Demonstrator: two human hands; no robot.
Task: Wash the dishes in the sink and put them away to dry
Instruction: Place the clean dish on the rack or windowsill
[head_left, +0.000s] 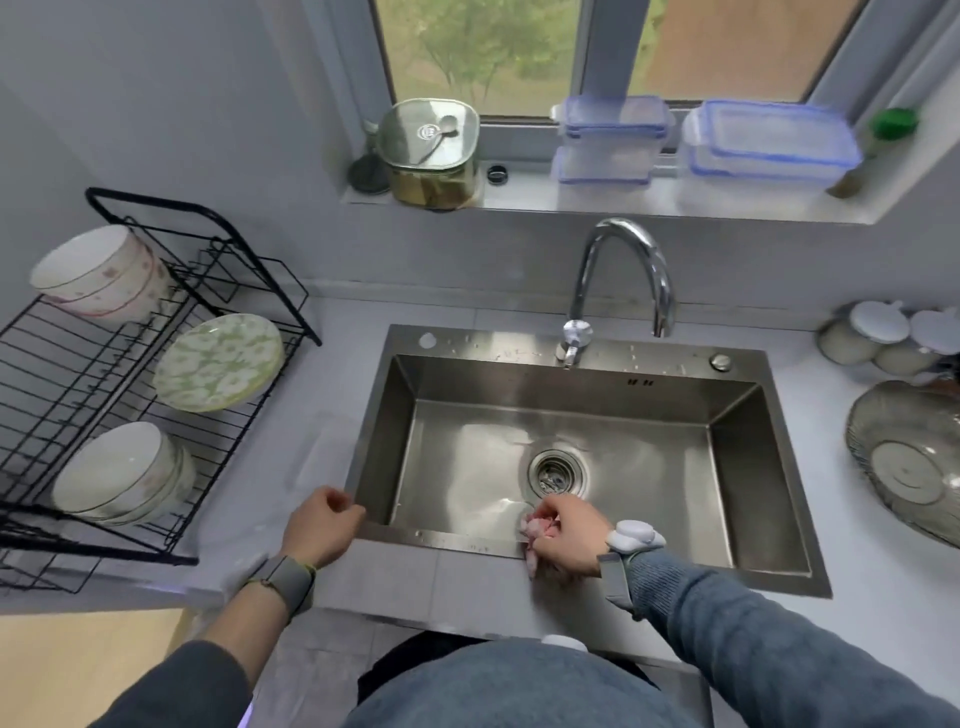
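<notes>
Left of the sink, a black rack on the desk holds bowls and a green plate. Left hand rests curled (holding nothing) at the sink's near-left corner; right hand grips a pink cloth on its front rim.

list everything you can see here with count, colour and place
sink: 1, steel, centre
faucet: 1, chrome, behind sink
drying rack: 1, black wire, left counter
bowl stacks: 2, white, in rack
plates: green-white floral, upright in rack
tin: 1, green-gold, windowsill
containers: clear, blue-rimmed, windowsill
glass dish: 1, clear, right counter
cloth: 1, pink, sink's front rim
hands: left curled on sink corner; right gripping cloth
</notes>
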